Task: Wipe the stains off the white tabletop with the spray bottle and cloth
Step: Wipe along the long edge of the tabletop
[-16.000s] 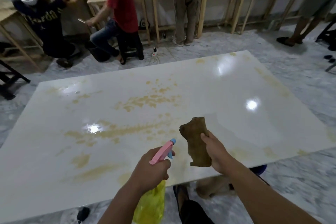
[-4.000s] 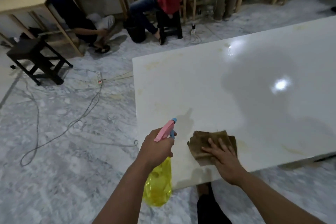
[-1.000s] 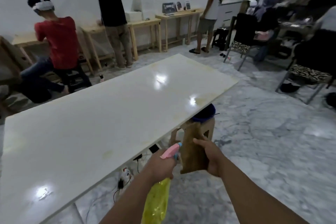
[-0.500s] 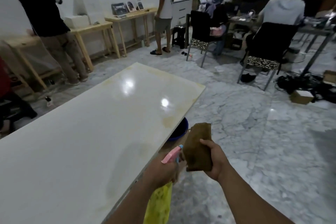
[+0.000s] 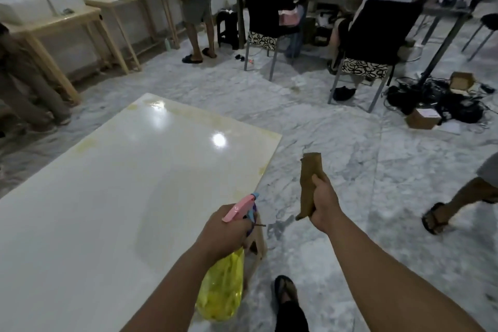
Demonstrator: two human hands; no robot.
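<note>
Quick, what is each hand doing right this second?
Left hand: fingers curled round the neck of the yellow spray bottle, holding it.
Right hand: fingers gripping the brown cloth, held over the floor beside the white tabletop.

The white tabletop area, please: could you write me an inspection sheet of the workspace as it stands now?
Surface: white tabletop glossy, faint yellow stains along the far edge and far corner; middle looks clean.
Job's things: spray bottle, yellow body and pink trigger, off the table's near edge; brown cloth held folded above the floor.
Clutter: nothing seen on the tabletop; cardboard boxes on the floor at right.
Grippers: left hand grips the bottle neck; right hand grips the cloth.
Cables: tangled black cables on the floor near the boxes.
Surroundings: marble floor, wooden tables, black chairs, several other people.
</note>
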